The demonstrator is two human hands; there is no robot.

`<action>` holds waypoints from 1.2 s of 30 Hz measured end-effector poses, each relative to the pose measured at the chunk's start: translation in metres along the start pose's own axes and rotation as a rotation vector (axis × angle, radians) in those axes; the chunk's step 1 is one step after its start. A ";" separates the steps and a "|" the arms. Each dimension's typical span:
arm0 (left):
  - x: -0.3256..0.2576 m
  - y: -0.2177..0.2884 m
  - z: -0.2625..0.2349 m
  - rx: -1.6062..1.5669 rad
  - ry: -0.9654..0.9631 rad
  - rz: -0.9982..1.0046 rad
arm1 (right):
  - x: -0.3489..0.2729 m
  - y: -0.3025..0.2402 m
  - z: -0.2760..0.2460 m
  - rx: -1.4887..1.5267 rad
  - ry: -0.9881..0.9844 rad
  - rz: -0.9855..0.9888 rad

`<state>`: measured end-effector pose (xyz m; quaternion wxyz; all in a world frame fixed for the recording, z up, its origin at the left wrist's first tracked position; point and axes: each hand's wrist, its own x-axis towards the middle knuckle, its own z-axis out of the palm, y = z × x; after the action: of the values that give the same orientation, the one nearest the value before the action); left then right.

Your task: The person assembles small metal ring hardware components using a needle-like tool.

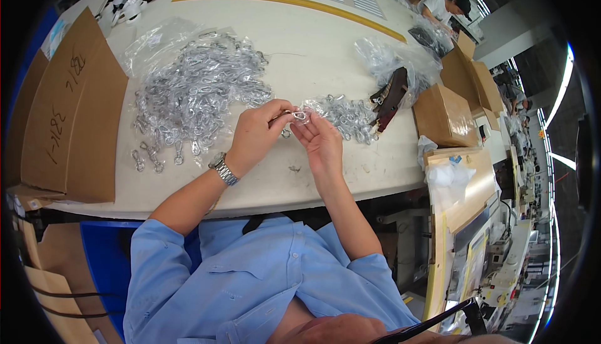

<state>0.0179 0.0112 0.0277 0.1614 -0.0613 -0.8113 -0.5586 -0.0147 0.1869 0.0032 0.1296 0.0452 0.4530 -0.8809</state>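
Observation:
My left hand [258, 132] and my right hand [320, 138] meet over the white table [313, 50], both pinching one small metal clasp [299, 117] in a clear wrapper between the fingertips. A metal watch [223, 169] sits on my left wrist. To the left lies a large heap of metal clasps [194, 90] on clear plastic. Just right of my hands is a smaller pile of bagged clasps [347, 115].
Flattened cardboard [72, 106] leans at the table's left edge. Brown straps [391, 97] and a clear bag [394, 59] lie at the right, next to cardboard boxes [444, 115]. Another person [441, 9] works at the far right end.

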 end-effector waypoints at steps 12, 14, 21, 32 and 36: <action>-0.005 -0.018 0.010 0.271 0.029 0.273 | -0.013 0.013 0.010 -0.083 -0.066 0.031; -0.002 -0.014 0.003 0.171 0.010 0.183 | -0.011 0.016 0.013 -0.074 -0.092 0.044; 0.013 -0.022 -0.009 -0.398 -0.081 -0.135 | -0.002 0.005 -0.010 -0.037 -0.163 0.020; 0.009 -0.041 0.001 -0.416 -0.311 -0.124 | -0.001 -0.014 -0.029 -0.218 -0.487 0.426; 0.004 -0.047 0.014 -0.144 -0.147 0.041 | -0.016 -0.021 0.002 -0.821 -0.418 0.148</action>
<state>-0.0015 0.0062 -0.0175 0.1079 -0.1300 -0.7774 -0.6060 -0.0053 0.1998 0.0247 0.2876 -0.1564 0.7239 -0.6073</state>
